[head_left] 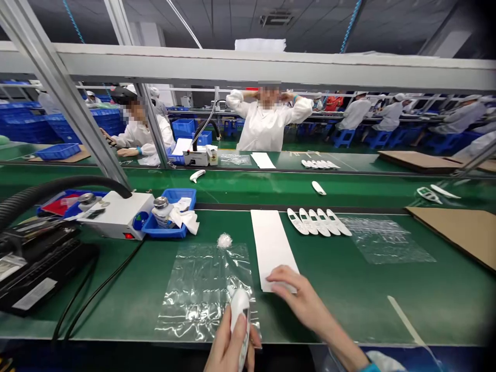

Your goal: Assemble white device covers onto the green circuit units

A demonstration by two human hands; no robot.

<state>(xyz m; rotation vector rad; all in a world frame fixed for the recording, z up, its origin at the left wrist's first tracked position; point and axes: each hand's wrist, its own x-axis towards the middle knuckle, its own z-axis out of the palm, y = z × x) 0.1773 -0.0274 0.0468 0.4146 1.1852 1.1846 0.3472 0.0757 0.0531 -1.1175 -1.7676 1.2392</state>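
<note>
"Which step is in hand?"

"Handling a single piece, I'd judge. The left hand (225, 345) grasps an elongated white plastic shell with a dark window (239, 302), thumb along its side, at the near edge of the green flat-topped desk (349, 284). Seen from above, its far end overlaps a flat, clear, crinkled plastic bag (201, 281)."

"And the right hand (304, 297)?"

"It's loose, fingers bent, over the near end of a long white paper sheet (271, 237), at one o'clock from the shell. I see nothing in its grasp. Whether the fingertips touch the paper, I can't tell."

"What lies about them?"

"Beyond the right hand, between one and two o'clock from the shell, five slim white plastic shells (318, 222) rest side by side in a slanted row. Near twelve o'clock sits a small round white tuft (224, 241), at the bag's far edge. At eleven, a shallow blue plastic tray (165, 233) holds a jar with a metal lid (161, 211) and white tissue (189, 221)."

"So what does the next move call for?"

"A steady left grip, I think, because the piece appears lifted. The right hand looks free to help; if it reaches in, it should come gently, without dragging the paper."
</note>
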